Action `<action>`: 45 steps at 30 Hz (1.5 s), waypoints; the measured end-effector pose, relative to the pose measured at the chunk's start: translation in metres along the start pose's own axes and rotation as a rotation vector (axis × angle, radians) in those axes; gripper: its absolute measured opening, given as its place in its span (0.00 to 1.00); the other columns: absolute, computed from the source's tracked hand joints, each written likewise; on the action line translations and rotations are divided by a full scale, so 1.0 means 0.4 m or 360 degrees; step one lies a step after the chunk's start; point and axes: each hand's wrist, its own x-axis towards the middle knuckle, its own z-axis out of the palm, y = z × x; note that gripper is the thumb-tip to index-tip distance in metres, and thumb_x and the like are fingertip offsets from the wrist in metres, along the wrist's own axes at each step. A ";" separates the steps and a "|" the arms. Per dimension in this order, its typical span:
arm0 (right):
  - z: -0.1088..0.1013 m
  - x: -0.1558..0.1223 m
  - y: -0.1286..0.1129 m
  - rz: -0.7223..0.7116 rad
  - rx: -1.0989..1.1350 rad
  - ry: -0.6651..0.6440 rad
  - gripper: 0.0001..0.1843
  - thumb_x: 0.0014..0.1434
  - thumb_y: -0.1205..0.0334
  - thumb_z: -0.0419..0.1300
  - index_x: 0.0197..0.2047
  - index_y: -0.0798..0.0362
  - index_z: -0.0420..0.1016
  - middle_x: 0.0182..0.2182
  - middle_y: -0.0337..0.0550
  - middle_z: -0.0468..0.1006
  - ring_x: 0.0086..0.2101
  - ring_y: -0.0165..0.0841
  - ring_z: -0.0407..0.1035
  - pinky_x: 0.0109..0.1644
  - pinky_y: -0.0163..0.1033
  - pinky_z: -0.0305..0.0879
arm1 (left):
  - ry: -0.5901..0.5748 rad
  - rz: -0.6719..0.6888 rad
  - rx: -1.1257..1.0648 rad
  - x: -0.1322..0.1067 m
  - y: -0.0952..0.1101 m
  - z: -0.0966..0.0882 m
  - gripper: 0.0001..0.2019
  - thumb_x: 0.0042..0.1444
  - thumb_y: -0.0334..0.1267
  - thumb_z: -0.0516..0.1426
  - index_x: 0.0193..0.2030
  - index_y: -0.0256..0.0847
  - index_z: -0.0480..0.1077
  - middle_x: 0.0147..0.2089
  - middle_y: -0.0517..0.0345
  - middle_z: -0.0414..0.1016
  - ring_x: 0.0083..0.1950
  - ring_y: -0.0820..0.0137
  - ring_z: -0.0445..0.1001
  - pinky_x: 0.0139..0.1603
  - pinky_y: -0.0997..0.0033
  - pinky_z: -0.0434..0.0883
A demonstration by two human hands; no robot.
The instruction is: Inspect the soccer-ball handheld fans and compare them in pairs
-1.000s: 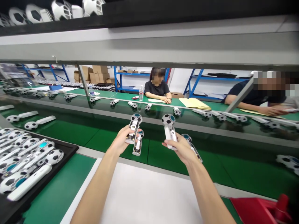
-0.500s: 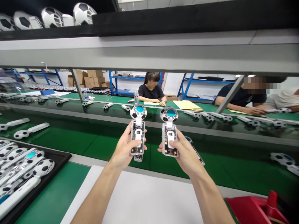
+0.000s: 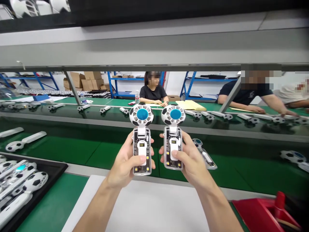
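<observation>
My left hand (image 3: 123, 161) grips the clear-cased handle of a handheld fan (image 3: 142, 115), its thumb on the white strip below a small display. The fan stands upright, with a round football-patterned head and a blue centre disc. In my right hand (image 3: 193, 162) is a matching handheld fan (image 3: 175, 115), held the same way, thumb on its white strip. The two fans are side by side, slightly apart, over the front of the green conveyor belt (image 3: 96, 153). Behind my right hand another clear-handled fan (image 3: 209, 160) lies on the belt.
At left, a black tray (image 3: 59, 170) holds several football fans. White paper (image 3: 154, 206) lies below my forearms; a red bin (image 3: 258, 212) stands at right. More fans (image 3: 209, 116) line the far ledge, where co-workers (image 3: 154, 91) sit. A grey shelf beam (image 3: 154, 51) spans overhead.
Both fans have come nearer to my view and look larger. The view has tilted down and turned slightly right. A co-worker at right no longer holds a fan up; that person's arm now stretches toward the ledge.
</observation>
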 end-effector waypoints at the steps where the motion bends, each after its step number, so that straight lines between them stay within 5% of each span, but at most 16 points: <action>1: 0.000 -0.001 0.003 -0.0016 0.0007 -0.0020 0.33 0.58 0.62 0.63 0.63 0.42 0.56 0.54 0.46 0.75 0.35 0.34 0.76 0.34 0.41 0.75 | 0.0002 -0.0003 -0.0009 0.002 -0.002 0.002 0.23 0.54 0.36 0.64 0.56 0.44 0.64 0.40 0.56 0.75 0.34 0.65 0.80 0.33 0.68 0.75; 6: -0.003 0.000 0.011 -0.0065 -0.0019 -0.0074 0.36 0.61 0.62 0.62 0.68 0.39 0.52 0.55 0.45 0.73 0.43 0.38 0.76 0.41 0.45 0.78 | 0.0016 -0.0026 -0.0066 0.007 -0.008 0.007 0.23 0.55 0.35 0.64 0.56 0.44 0.64 0.45 0.53 0.77 0.39 0.59 0.82 0.42 0.60 0.78; 19: -0.003 -0.002 0.023 -0.0012 -0.0026 -0.0098 0.39 0.61 0.60 0.62 0.71 0.37 0.51 0.56 0.47 0.73 0.43 0.40 0.76 0.38 0.44 0.78 | 0.0074 -0.0037 -0.0067 0.014 -0.018 0.006 0.21 0.54 0.38 0.63 0.54 0.42 0.66 0.38 0.55 0.74 0.30 0.68 0.76 0.31 0.66 0.74; 24: 0.000 -0.007 0.011 0.0049 -0.0039 -0.0125 0.46 0.58 0.64 0.63 0.73 0.34 0.45 0.58 0.46 0.70 0.43 0.39 0.75 0.39 0.43 0.78 | 0.0136 -0.0053 -0.0082 0.016 -0.014 0.005 0.33 0.47 0.33 0.66 0.60 0.46 0.61 0.43 0.55 0.74 0.34 0.68 0.76 0.33 0.67 0.75; 33: 0.004 -0.005 0.008 0.0063 -0.0081 -0.0101 0.46 0.58 0.62 0.63 0.73 0.35 0.45 0.61 0.46 0.69 0.49 0.43 0.74 0.42 0.46 0.79 | 0.0096 -0.0057 -0.0143 0.015 -0.015 0.002 0.32 0.49 0.33 0.65 0.61 0.45 0.61 0.48 0.51 0.74 0.32 0.68 0.77 0.30 0.68 0.74; 40: 0.014 -0.006 0.008 0.0101 -0.0076 -0.0076 0.44 0.59 0.60 0.63 0.73 0.37 0.48 0.54 0.46 0.75 0.46 0.43 0.75 0.39 0.46 0.78 | 0.0080 -0.0046 -0.0123 0.012 -0.015 -0.005 0.28 0.53 0.35 0.64 0.60 0.46 0.61 0.45 0.52 0.75 0.29 0.68 0.77 0.28 0.70 0.73; 45: 0.014 -0.008 0.003 0.0106 -0.0057 -0.0050 0.43 0.59 0.59 0.63 0.72 0.37 0.48 0.50 0.45 0.77 0.34 0.37 0.76 0.35 0.44 0.76 | 0.0088 -0.0003 -0.0137 0.013 -0.009 -0.007 0.26 0.54 0.34 0.63 0.59 0.44 0.61 0.42 0.54 0.75 0.29 0.68 0.77 0.28 0.70 0.72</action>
